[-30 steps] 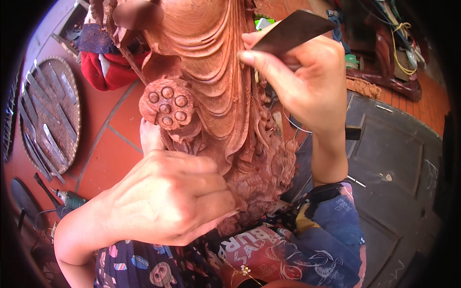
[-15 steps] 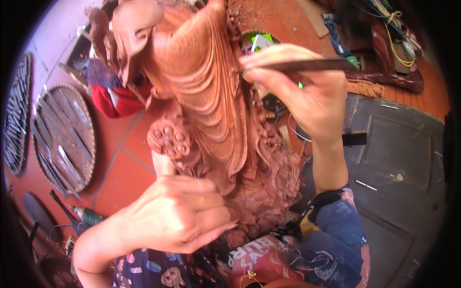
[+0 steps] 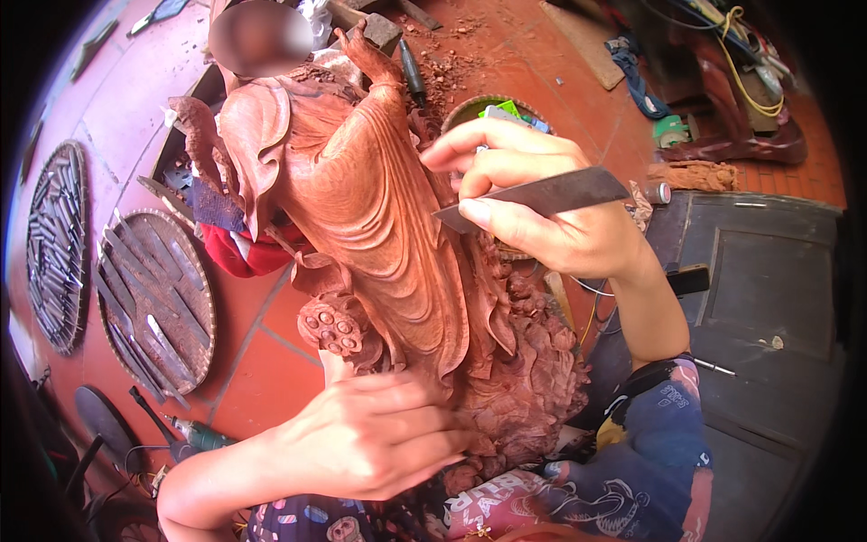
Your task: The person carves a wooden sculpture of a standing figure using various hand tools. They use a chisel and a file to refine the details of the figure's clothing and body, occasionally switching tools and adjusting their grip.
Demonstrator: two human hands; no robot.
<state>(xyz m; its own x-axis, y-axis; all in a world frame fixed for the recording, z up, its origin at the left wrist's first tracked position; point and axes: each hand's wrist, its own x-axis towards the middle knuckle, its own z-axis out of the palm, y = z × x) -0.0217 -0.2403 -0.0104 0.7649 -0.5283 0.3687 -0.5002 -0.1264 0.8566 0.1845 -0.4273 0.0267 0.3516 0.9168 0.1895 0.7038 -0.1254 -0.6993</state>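
A reddish-brown carved wooden statue (image 3: 397, 239) with a draped robe leans across the middle, its lower end close to my body. My left hand (image 3: 379, 434) is closed on its lower part, thumb up beneath a carved lotus pod (image 3: 330, 327) and fingers curled over the wood. In my right hand (image 3: 564, 203) is a flat, dark carving knife (image 3: 560, 191), pinched between thumb and fingers. Its pointed tip lies at the right edge of the robe folds; whether it touches the wood I cannot tell. My right index finger extends toward the statue's side.
On the red tiled floor at left are a round woven tray (image 3: 163, 271) of flat blades and another tray (image 3: 56, 244) packed with tools. A green power tool (image 3: 200, 435) lies nearby. Dark panelled boards (image 3: 768, 280) fill the right, and a small basket (image 3: 465, 110) stands beyond my right hand.
The view has shifted, showing more of the statue's upper part. My right hand has turned the knife so its broad face shows. My left fingers look slightly more spread on the wood.
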